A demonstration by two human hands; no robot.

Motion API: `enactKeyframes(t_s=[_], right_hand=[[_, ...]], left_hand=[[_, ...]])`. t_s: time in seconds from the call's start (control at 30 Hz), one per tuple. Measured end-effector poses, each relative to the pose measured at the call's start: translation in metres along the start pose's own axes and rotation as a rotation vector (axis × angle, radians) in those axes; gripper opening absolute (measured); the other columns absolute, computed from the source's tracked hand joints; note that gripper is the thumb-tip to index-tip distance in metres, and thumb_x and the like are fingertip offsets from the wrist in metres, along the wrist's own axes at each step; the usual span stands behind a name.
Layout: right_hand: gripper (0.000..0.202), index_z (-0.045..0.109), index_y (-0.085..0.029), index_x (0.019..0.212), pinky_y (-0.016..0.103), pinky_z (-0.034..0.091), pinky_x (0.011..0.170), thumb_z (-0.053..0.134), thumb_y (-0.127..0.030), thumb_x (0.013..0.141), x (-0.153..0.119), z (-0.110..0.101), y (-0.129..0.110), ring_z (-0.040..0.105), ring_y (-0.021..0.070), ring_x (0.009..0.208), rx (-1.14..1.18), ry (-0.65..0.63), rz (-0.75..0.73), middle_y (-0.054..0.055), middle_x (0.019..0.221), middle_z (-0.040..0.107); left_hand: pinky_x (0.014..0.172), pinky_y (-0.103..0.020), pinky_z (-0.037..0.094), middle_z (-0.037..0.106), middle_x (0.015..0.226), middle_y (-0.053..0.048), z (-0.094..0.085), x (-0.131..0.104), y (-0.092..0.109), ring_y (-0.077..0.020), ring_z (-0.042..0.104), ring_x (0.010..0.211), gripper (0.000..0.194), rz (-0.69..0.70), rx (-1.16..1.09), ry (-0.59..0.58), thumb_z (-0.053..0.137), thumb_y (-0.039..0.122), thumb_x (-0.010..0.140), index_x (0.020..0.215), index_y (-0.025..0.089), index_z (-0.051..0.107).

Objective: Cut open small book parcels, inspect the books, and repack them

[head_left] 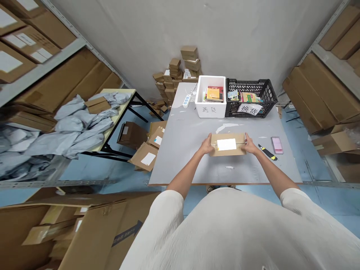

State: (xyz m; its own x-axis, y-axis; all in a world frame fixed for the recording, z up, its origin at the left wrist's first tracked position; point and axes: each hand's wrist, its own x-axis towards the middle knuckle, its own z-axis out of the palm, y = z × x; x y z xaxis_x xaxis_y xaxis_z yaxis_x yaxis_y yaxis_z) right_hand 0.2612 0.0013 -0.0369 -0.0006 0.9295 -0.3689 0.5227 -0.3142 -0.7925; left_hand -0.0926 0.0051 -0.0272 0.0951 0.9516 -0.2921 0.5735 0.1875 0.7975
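Observation:
A small brown cardboard box (213, 153) with a white label on top is held over the grey table (180, 150). My left hand (206, 145) grips its left end, and my right hand (249, 145) grips its right end. Just right of my right hand lies a black and yellow utility knife (267, 152). Beyond it a pink-screened phone (277, 145) rests on the tabletop. Whether the box touches the table cannot be told.
At the table's back stand a white foam box (210, 110) and a black crate (253, 113), both holding books. A power strip (186, 100) lies left of them. Grey parcels (70, 129) cover a side table. Cartons surround the table.

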Motion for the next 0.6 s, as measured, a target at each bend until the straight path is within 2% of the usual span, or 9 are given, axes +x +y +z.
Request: enactKeyframes(t_s=[0.07,0.17,0.3,0.43,0.6], right_hand=[[0.121,0.027,-0.035,0.175,0.057,0.052,0.116,0.08,-0.033,0.067,-0.001,-0.001,-0.005,0.064,0.0292,0.112,-0.041,-0.027,0.021,0.01,0.139,0.052],[0.109,0.036,-0.034,0.17,0.058,0.05,0.117,0.082,-0.044,0.072,-0.001,0.003,-0.011,0.063,0.029,0.108,-0.047,-0.016,0.002,0.01,0.135,0.053],[0.097,0.045,-0.033,0.16,0.053,0.056,0.108,0.083,-0.056,0.073,0.0,0.011,-0.015,0.063,0.0256,0.1,-0.001,0.047,-0.09,0.007,0.125,0.056],[0.09,0.047,-0.03,0.154,0.048,0.058,0.101,0.081,-0.059,0.076,-0.003,0.02,-0.013,0.062,0.0239,0.097,0.042,0.116,-0.194,0.006,0.119,0.057],[0.066,0.051,-0.031,0.135,0.042,0.059,0.092,0.07,-0.07,0.087,-0.019,0.027,-0.004,0.063,0.0214,0.094,0.007,0.146,-0.198,0.007,0.131,0.058]], left_hand=[[0.117,-0.043,0.051,0.061,0.155,-0.015,-0.004,0.001,0.001,-0.0357,0.061,0.14,0.118,-0.003,0.039,-0.03,0.088,0.021,0.064,0.17,0.027,0.037],[0.107,-0.042,0.056,0.066,0.144,-0.012,-0.008,-0.001,0.004,-0.0329,0.067,0.127,0.102,-0.044,0.038,-0.017,0.084,0.015,0.064,0.158,0.028,0.048],[0.098,-0.039,0.058,0.066,0.139,-0.01,-0.013,-0.005,0.006,-0.0281,0.069,0.118,0.088,-0.063,-0.007,0.085,0.081,0.012,0.067,0.148,0.03,0.053],[0.097,-0.035,0.056,0.063,0.145,-0.008,-0.013,-0.016,0.005,-0.0233,0.069,0.116,0.068,-0.024,-0.069,0.209,0.076,0.016,0.077,0.14,0.031,0.054],[0.096,-0.034,0.053,0.065,0.134,-0.005,-0.004,-0.035,0.0,-0.0199,0.068,0.108,0.023,-0.072,-0.078,0.309,0.065,0.032,0.097,0.116,0.029,0.053]])
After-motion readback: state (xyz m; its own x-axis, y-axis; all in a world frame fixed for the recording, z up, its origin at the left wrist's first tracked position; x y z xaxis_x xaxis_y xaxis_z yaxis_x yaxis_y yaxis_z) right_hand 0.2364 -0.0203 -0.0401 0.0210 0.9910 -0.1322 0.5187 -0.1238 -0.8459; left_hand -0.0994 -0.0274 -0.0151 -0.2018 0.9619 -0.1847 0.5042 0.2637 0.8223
